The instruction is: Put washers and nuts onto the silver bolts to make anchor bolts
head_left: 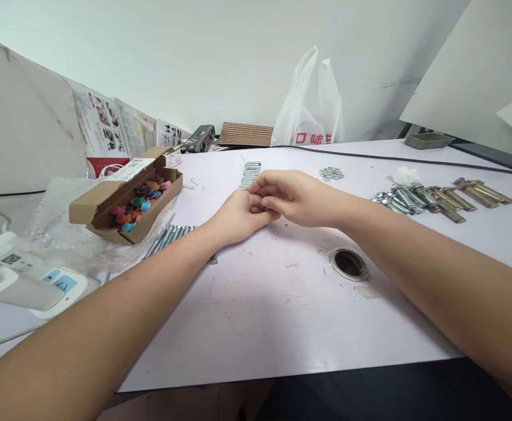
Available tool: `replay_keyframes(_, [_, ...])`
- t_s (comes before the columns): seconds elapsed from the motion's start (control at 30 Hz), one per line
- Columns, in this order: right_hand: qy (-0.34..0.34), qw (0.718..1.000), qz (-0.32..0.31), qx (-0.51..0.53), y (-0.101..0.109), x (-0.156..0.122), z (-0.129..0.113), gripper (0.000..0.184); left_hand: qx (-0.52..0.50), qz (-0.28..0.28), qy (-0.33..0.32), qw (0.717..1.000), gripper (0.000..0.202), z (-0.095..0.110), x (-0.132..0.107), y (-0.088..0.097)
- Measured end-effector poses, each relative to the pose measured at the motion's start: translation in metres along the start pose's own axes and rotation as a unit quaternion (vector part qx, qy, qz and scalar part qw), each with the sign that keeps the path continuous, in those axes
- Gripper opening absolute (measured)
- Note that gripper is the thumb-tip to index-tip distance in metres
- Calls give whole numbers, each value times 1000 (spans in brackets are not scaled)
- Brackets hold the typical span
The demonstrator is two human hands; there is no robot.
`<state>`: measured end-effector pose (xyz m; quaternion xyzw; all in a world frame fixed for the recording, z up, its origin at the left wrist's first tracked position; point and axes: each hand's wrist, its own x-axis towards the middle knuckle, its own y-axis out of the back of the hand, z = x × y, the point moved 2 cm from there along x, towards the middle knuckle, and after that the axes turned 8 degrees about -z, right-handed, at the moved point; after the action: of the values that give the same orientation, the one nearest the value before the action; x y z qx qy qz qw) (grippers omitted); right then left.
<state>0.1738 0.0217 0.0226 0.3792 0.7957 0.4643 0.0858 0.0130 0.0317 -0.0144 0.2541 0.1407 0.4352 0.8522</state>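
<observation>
Over the middle of the table, my left hand and my right hand meet with their fingertips together. Both are closed, the fingers curled and pinched; a tiny dark spot shows between them, but what they hold is hidden. Just beyond the fingers lies a neat row of silver metal pins or bolts, partly covered by the hands. Longer bolts lie side by side left of my left wrist, partly behind the forearm. A cluster of small nuts sits beyond my right hand.
At left stand an open cardboard box of colourful pieces, bubble wrap and a white power strip. Expansion bolts lie at right, near a round table hole. A black cable and a plastic bag are at the back.
</observation>
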Motion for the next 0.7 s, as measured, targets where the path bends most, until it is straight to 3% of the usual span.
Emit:
replay_keyframes(0.2, [-3, 998, 42, -37, 2, 0, -10, 22, -12, 12, -6, 1000, 24, 4, 0, -1])
replay_keyframes(0.4, [6, 995, 22, -96, 0, 0, -17, 30, -8, 36, -42, 998, 14, 4, 0, 0])
replay_keyframes(0.57, [9, 998, 31, -62, 2, -2, -15, 26, -17, 19, -27, 999, 12, 2, -1, 0])
replay_keyframes(0.7, [22, 998, 48, -22, 12, -5, -8, 27, -11, -3, 3, 1000, 28, 3, -3, -1])
